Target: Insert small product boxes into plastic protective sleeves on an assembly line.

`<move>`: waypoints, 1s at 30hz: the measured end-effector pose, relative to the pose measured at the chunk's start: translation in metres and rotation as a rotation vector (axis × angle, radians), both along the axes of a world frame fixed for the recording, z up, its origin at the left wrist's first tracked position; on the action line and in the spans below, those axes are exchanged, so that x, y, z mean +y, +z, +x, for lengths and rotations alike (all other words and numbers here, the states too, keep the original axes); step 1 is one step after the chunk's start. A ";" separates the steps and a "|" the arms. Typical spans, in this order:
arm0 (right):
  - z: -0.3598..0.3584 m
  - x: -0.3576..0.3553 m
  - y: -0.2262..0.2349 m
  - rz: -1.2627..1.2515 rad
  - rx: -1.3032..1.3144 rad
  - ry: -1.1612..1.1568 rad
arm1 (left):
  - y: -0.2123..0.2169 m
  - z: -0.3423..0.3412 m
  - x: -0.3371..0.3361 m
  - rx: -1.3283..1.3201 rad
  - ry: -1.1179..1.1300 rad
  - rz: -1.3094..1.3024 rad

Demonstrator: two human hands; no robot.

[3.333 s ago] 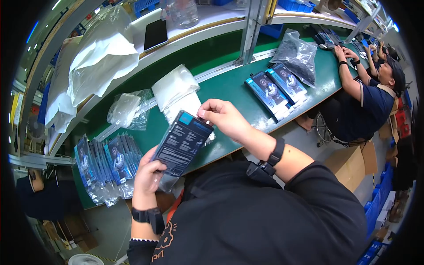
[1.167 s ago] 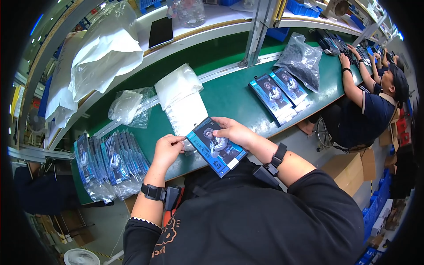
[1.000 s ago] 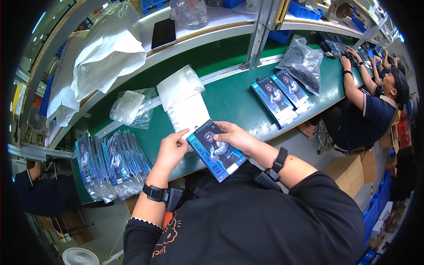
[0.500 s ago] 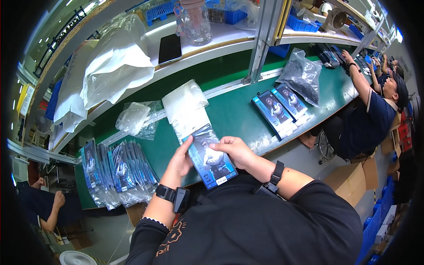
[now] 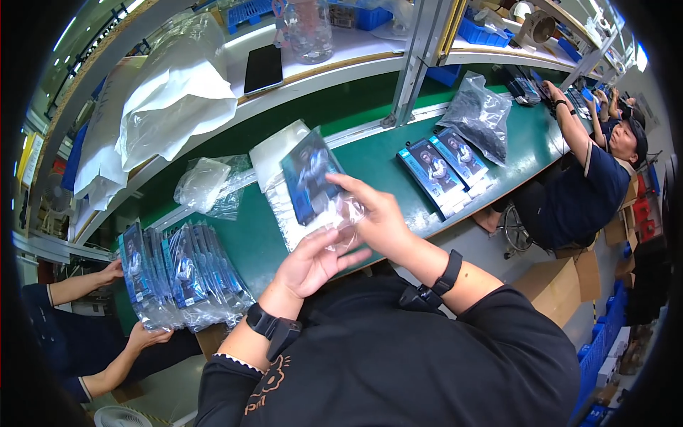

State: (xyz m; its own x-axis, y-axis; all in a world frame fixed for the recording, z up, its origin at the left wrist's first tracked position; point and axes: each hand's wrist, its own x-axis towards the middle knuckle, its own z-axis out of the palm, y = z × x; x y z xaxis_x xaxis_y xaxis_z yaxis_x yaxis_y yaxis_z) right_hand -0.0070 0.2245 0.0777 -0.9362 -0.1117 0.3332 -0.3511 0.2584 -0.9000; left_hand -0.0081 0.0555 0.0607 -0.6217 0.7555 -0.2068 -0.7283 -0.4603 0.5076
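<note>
On my feed, the green desk (image 5: 370,160) carries a fanned row of bagged blue packs (image 5: 181,274) at the left, a crumpled clear bag (image 5: 206,186) behind them, and two blue boxes (image 5: 445,165) side by side at the right. Just beyond those sits a dark plastic bag (image 5: 480,114). On the white shelf (image 5: 341,57) I see a black tablet (image 5: 263,67) beside large white bags (image 5: 178,99).

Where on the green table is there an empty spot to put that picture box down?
Bare green shows on the table between the white bag stack and the two flat boxes, and a smaller patch between that stack and the bagged boxes. The left end is crowded. Both the left hand and right hand hold the boxed item.
</note>
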 end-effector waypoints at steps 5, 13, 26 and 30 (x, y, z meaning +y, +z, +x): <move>-0.009 -0.002 0.018 -0.102 0.205 -0.234 | 0.009 -0.012 -0.024 0.129 -0.233 -0.263; 0.008 -0.039 0.024 -0.330 -0.327 0.593 | -0.031 -0.012 -0.033 0.042 0.176 -0.359; 0.018 -0.034 -0.011 -0.441 -0.977 0.538 | -0.012 -0.030 -0.057 -0.331 0.494 0.214; 0.014 -0.035 -0.016 -0.280 -0.895 0.654 | -0.010 -0.027 -0.055 -0.248 0.479 0.172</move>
